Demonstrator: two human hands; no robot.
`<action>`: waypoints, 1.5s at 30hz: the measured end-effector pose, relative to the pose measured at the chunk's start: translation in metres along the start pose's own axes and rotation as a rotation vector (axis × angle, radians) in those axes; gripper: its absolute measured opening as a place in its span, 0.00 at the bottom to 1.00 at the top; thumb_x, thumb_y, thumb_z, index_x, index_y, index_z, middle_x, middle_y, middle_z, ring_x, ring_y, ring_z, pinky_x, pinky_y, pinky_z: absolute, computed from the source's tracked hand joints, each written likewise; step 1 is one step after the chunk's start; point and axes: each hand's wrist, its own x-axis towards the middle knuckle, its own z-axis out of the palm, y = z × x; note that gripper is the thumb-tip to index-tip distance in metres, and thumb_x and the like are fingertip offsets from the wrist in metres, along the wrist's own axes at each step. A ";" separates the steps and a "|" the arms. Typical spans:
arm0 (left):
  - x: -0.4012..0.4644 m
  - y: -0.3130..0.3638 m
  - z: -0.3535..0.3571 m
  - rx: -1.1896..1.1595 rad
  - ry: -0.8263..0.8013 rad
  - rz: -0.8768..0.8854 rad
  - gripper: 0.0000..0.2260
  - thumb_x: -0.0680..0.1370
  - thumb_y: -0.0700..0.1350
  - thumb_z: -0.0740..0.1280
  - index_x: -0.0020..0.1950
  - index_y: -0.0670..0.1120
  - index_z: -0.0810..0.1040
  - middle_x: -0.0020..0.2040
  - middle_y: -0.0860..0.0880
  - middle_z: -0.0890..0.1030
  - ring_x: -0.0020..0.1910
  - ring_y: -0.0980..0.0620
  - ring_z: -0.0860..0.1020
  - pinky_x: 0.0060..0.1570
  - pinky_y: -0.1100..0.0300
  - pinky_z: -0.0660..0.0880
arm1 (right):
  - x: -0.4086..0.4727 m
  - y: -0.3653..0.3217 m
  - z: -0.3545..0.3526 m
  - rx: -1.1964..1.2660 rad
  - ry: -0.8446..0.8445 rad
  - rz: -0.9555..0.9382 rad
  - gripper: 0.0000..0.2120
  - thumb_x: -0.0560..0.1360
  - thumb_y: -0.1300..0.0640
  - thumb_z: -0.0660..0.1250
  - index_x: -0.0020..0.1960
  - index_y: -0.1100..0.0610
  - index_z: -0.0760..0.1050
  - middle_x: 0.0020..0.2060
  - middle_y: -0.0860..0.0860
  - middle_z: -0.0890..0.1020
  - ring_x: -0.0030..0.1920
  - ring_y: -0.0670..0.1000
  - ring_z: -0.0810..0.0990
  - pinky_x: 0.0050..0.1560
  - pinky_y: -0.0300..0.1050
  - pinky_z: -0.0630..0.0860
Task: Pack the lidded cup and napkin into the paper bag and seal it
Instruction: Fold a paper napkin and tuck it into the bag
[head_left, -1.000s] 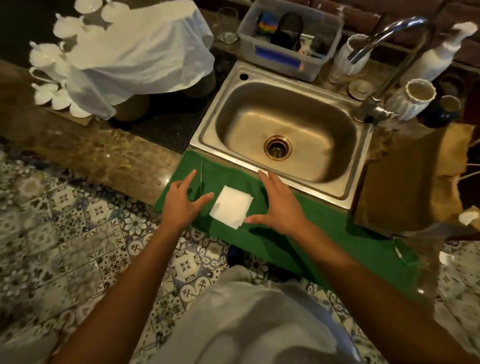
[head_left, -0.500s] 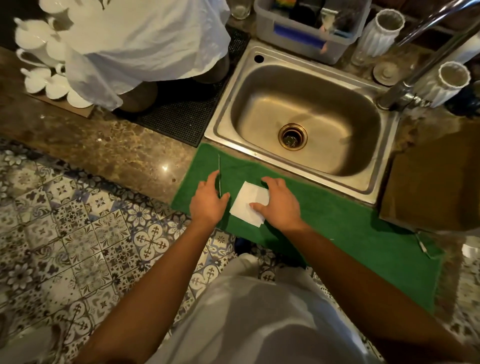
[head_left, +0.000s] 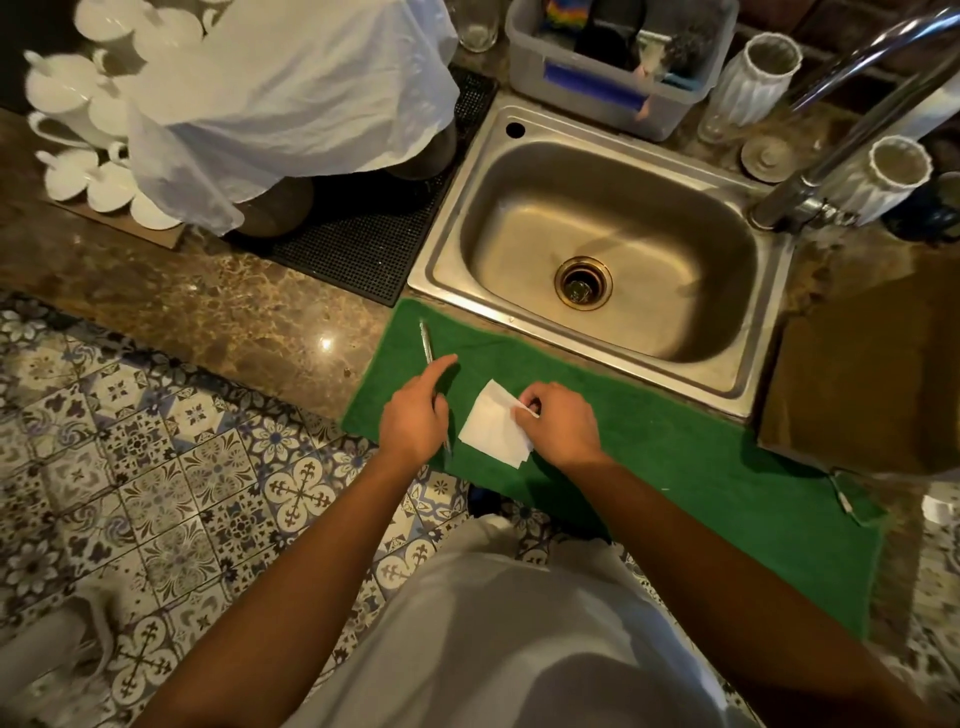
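A white folded napkin (head_left: 493, 426) lies on the green mat (head_left: 675, 457) in front of the sink. My right hand (head_left: 558, 423) pinches the napkin's right edge between thumb and fingers. My left hand (head_left: 415, 415) rests just left of the napkin, index finger stretched out, over a thin pen (head_left: 427, 345) that lies on the mat; I cannot tell whether it grips the pen. A brown paper bag (head_left: 872, 374) stands at the right of the sink. No lidded cup is in view.
The steel sink (head_left: 608, 249) with its tap (head_left: 852, 104) lies behind the mat. White cups (head_left: 78, 130) under a white cloth (head_left: 280, 88) stand on the counter at the left. A grey tub (head_left: 618, 67) and ribbed white jars (head_left: 753, 78) line the back.
My right hand went from hovering open beside the napkin to pinching its right edge. My left hand came down onto the mat beside the pen. The camera tilted closer.
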 end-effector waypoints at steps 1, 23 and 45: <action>-0.001 0.002 0.000 -0.012 -0.004 0.003 0.23 0.82 0.39 0.62 0.74 0.60 0.71 0.57 0.45 0.83 0.51 0.44 0.82 0.55 0.50 0.81 | -0.002 0.000 -0.002 0.025 0.007 -0.003 0.06 0.79 0.50 0.68 0.52 0.51 0.81 0.48 0.51 0.84 0.47 0.54 0.83 0.49 0.49 0.80; -0.051 0.209 -0.018 -0.668 -0.343 0.430 0.09 0.75 0.53 0.72 0.52 0.52 0.85 0.49 0.54 0.81 0.49 0.60 0.81 0.48 0.66 0.77 | -0.118 0.058 -0.204 1.025 -0.035 -0.262 0.09 0.74 0.54 0.73 0.52 0.56 0.82 0.29 0.49 0.82 0.20 0.46 0.69 0.20 0.37 0.65; -0.155 0.382 0.073 -0.916 -0.205 0.223 0.06 0.78 0.45 0.72 0.50 0.43 0.87 0.48 0.41 0.87 0.43 0.47 0.85 0.40 0.55 0.82 | -0.208 0.167 -0.248 1.223 0.610 -0.387 0.17 0.80 0.57 0.68 0.67 0.43 0.78 0.61 0.39 0.83 0.61 0.50 0.83 0.55 0.47 0.83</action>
